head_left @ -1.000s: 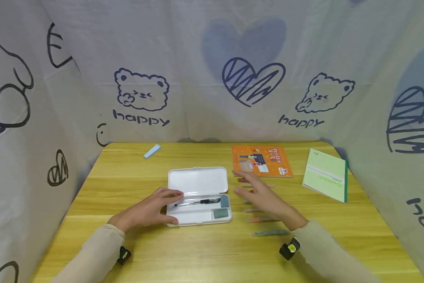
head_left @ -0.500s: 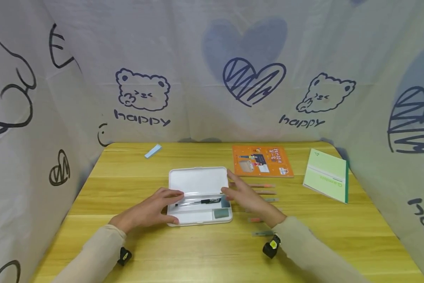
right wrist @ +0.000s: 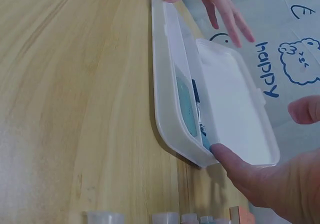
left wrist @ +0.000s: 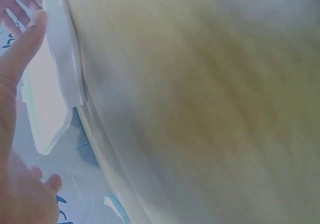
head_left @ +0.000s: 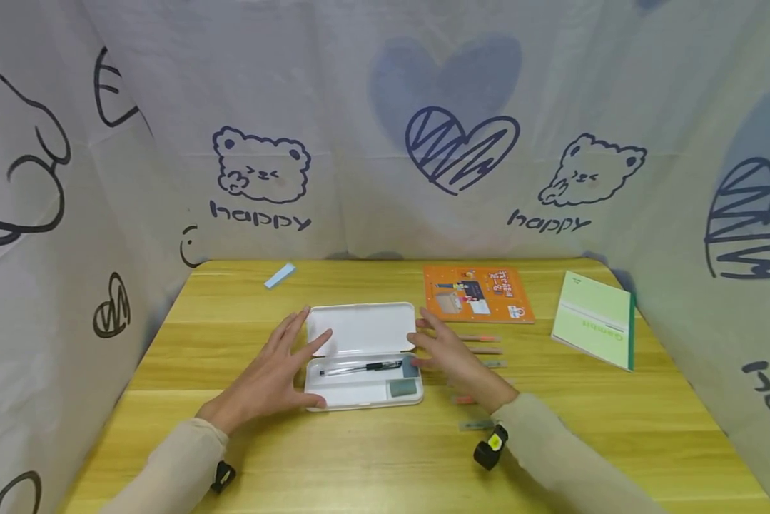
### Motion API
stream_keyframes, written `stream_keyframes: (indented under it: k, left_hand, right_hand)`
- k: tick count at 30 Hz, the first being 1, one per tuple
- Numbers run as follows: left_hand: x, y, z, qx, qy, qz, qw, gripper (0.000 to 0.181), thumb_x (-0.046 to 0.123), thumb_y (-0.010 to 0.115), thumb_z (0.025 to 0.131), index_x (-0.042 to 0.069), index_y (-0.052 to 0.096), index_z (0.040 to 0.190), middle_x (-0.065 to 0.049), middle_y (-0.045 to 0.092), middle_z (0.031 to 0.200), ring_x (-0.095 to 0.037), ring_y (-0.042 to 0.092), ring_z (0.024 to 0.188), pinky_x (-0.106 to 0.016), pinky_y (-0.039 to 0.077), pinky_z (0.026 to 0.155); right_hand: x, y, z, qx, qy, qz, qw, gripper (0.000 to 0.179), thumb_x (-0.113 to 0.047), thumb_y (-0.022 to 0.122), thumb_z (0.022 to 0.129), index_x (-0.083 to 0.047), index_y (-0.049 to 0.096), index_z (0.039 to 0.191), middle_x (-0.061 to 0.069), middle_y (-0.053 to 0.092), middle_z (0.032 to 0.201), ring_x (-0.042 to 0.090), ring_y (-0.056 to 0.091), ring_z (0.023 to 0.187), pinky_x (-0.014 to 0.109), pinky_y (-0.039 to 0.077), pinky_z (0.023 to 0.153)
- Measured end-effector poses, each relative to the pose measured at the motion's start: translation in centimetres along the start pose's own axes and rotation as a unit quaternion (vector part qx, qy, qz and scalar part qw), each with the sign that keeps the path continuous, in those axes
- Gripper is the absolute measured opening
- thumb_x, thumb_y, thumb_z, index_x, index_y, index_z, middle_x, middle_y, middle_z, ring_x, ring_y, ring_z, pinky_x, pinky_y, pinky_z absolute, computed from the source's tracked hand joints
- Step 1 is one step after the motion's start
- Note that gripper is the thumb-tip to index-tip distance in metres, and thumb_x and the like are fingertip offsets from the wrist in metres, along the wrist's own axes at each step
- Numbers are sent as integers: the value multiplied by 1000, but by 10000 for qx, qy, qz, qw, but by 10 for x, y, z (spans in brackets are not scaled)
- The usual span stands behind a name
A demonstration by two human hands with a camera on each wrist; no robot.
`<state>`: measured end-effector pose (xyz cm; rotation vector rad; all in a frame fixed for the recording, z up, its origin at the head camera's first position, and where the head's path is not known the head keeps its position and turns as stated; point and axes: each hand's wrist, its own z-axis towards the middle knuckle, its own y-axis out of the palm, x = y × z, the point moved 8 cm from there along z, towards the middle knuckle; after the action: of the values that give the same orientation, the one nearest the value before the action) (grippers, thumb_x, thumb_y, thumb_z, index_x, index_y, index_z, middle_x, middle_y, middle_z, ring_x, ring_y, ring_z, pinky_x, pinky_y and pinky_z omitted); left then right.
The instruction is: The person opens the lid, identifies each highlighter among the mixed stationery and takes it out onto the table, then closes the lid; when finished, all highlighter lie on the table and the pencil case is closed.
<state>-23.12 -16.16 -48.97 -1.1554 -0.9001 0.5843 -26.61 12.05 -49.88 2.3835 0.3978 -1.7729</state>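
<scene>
A white pencil case [head_left: 352, 395] lies with its lid [head_left: 362, 328] folded back flat behind it. Inside are a black-capped pen [head_left: 359, 368], a green eraser [head_left: 402, 387] and a blue-grey block [head_left: 409, 368] at the right end. My left hand [head_left: 262, 385] is spread at the case's left side, thumb at the front left corner, fingers raised beside the lid. On the other side, my right hand [head_left: 452, 357] has its thumb [right wrist: 227, 159] at the case's right end. Its fingers extend by the lid's right edge.
Several pens [head_left: 481, 350] lie in a column to the right, partly hidden by my right forearm. Behind them is an orange booklet [head_left: 507, 285], with a green notebook [head_left: 593, 321] farther right. A light blue strip [head_left: 280, 275] lies at the back left.
My right hand has come left from over the pens to the case's right end. My left hand's fingers have lifted off the case's interior and spread out toward the lid's left edge.
</scene>
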Motion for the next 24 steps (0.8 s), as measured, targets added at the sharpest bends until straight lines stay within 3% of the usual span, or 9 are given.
stream_keyframes:
  k: [3,6,12,15,18,21,24]
  left_hand:
    - [0,0,-1,98,-67,124,9999,124,65,94,76,32,25,175,-10,-14,184,-46,9,168,-74,38,121]
    - [2,-2,-4,165,-82,223,9996,125,66,92,77,33,23,176,-9,-14,184,-46,18,166,-72,42,120]
    - [13,-5,-12,318,9,711,9970,121,67,88,82,35,19,176,-10,-7,185,-46,34,160,-65,38,126]
    - [20,-9,-16,573,226,1102,9920,119,67,86,84,34,18,176,-13,5,185,-45,36,159,-64,38,127]
    - [24,-16,-20,987,389,1215,9869,114,63,87,86,29,26,175,-14,27,179,-41,40,156,-62,39,126]
    - [24,-23,-24,1431,431,904,9846,96,55,86,91,22,41,170,-12,50,164,-35,48,148,-60,39,125]
    - [22,-27,-26,1659,431,303,9847,60,42,79,100,16,63,151,-5,65,144,-30,56,137,-57,43,119]
  right_hand:
    - [-2,-2,0,31,-44,155,9999,76,-20,57,113,-10,16,175,22,27,168,47,41,154,54,54,115]
    - [-4,-4,1,81,-46,249,9996,68,-24,56,113,-8,26,172,21,34,159,44,44,150,56,53,117]
    - [-4,-6,-1,146,-78,146,9998,58,-39,52,116,0,42,158,24,49,154,40,52,142,54,53,117]
    - [-4,-10,-4,237,-72,-121,9996,59,-48,50,116,-1,50,152,23,55,153,39,54,144,53,53,118]
    - [-5,-13,-8,234,-234,-530,9980,56,-47,51,116,-1,55,148,22,57,149,39,55,144,52,53,118]
    - [-6,-13,-15,53,-506,-979,9939,50,-41,56,115,-1,57,146,20,59,147,37,56,142,53,53,118]
    - [-5,-13,-24,-180,-730,-1478,9861,45,-33,62,112,-3,59,146,17,61,146,37,56,140,55,51,117]
